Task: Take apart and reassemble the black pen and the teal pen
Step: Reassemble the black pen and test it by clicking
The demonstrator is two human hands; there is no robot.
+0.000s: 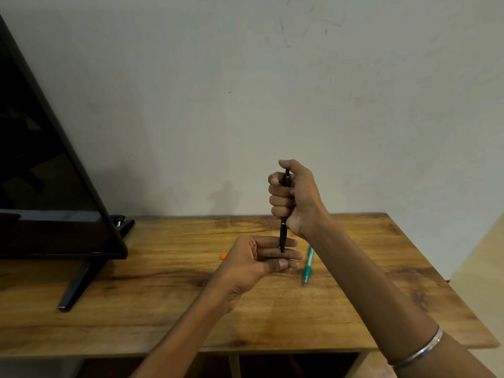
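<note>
The right hand [293, 196] is fisted around the slim black plastic pen [284, 214], upright, tip touching the half-open left hand's [261, 257] fingers. The teal pen [307, 266] lies on the wooden worktop [163, 296] just right of the left hand. The black pen looks whole; the next move is probably unscrewing its tip.

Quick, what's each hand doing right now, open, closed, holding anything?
Right hand: closed in a fist around the upright black pen.
Left hand: open, fingers at the pen's tip, gripping nothing.
</note>
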